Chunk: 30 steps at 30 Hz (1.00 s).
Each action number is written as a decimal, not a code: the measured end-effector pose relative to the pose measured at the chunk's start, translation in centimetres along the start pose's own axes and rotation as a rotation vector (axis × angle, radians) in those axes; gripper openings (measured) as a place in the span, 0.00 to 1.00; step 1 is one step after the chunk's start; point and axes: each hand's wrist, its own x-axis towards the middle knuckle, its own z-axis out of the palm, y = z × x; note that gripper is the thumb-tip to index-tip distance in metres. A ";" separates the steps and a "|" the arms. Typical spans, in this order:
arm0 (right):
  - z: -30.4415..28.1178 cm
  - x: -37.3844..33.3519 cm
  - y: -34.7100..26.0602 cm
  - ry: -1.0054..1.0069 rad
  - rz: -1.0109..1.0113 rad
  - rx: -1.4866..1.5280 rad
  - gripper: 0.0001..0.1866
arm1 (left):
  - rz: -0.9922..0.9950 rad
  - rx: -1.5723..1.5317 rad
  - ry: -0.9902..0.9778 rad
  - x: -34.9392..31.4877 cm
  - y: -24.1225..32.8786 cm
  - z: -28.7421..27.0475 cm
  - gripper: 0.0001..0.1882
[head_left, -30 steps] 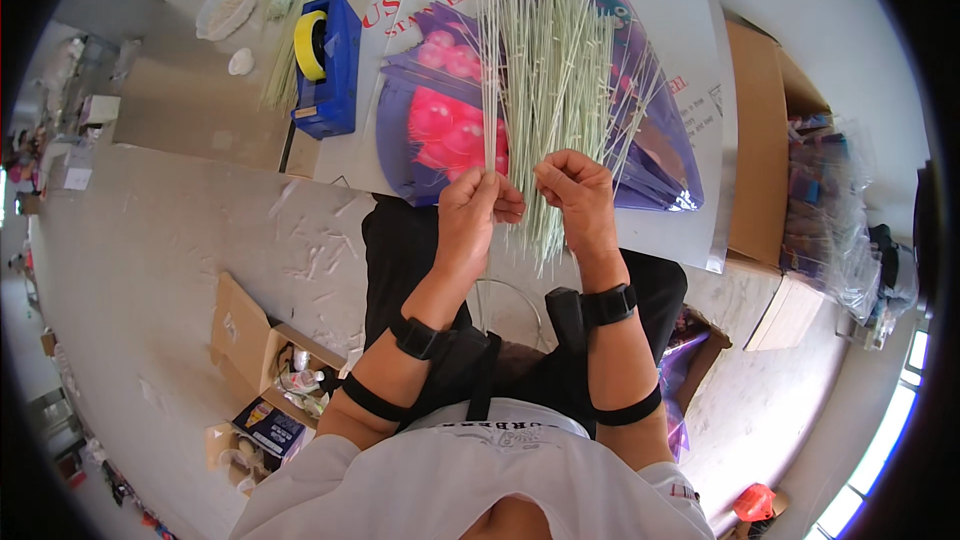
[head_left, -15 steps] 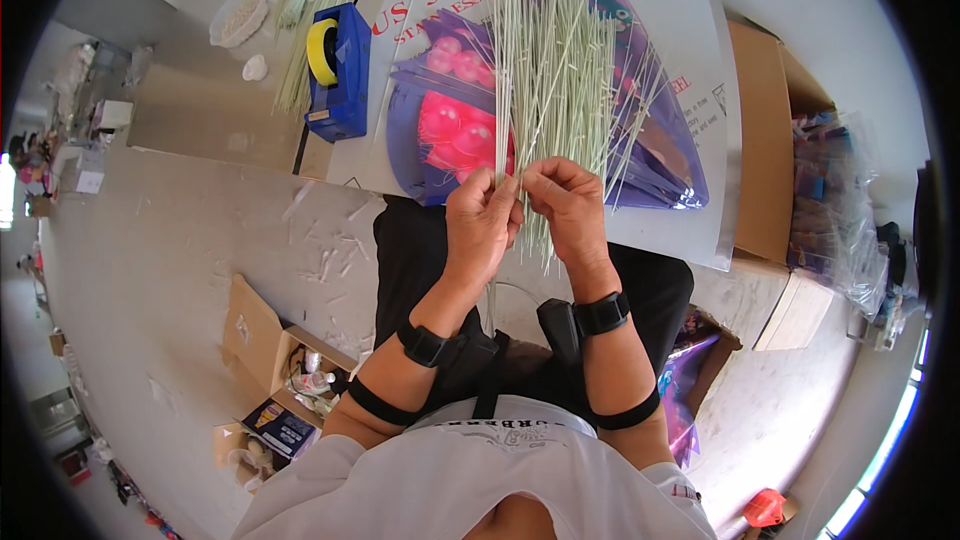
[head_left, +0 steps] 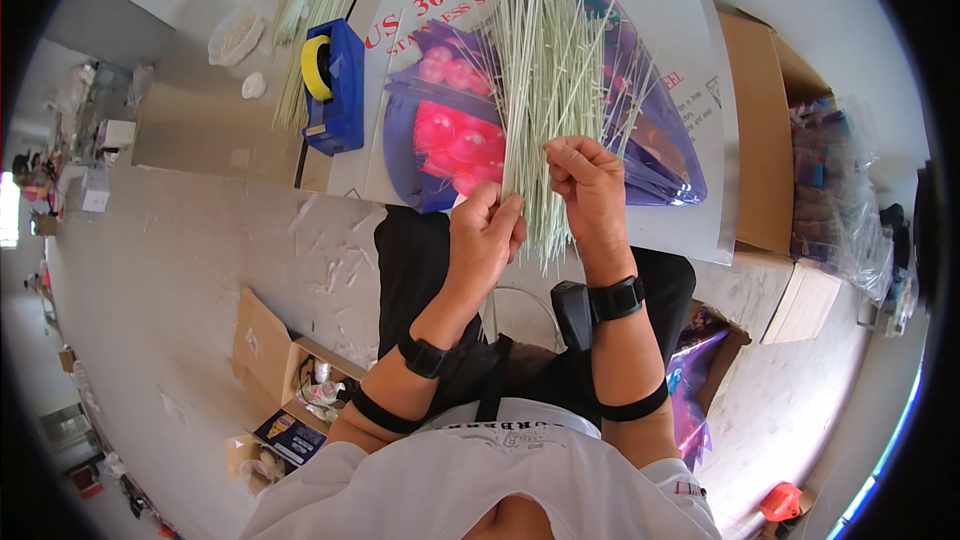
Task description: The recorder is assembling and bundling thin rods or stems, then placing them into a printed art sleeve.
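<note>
A big loose bundle of thin pale-green sticks (head_left: 560, 70) lies on the table in front of me, over purple printed plastic sheets (head_left: 400, 135) with pink balloon pictures. My left hand (head_left: 485, 240) pinches a few of the thin sticks near their lower ends, at the bundle's left side. Over the bundle's right part, my right hand (head_left: 590, 185) has its thumb and fingers closed together. Whatever lies between those fingertips is too small to make out.
Left of the sheets stands a blue tape dispenser (head_left: 340, 90) with yellow tape. More sticks (head_left: 310, 20) and a white bowl (head_left: 237, 37) lie beyond it. An open cardboard box (head_left: 755, 130) stands at the right. Below on the left is a box of bottles (head_left: 315, 375).
My right hand has moved up and right, away from my left hand. The left hand has dropped slightly, and the sticks it pinches now lean against the bundle.
</note>
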 end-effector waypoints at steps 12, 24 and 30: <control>-6.0 7.7 -9.8 -0.041 -0.060 0.311 0.04 | -0.106 0.041 -0.174 -3.4 1.3 -1.5 0.10; -10.8 11.5 -12.3 0.039 0.038 0.125 0.06 | -0.244 0.004 -0.022 -8.0 4.0 -8.1 0.10; 3.9 7.6 -2.2 -0.290 0.325 0.163 0.07 | -0.133 -0.103 0.192 -10.0 6.0 -13.6 0.11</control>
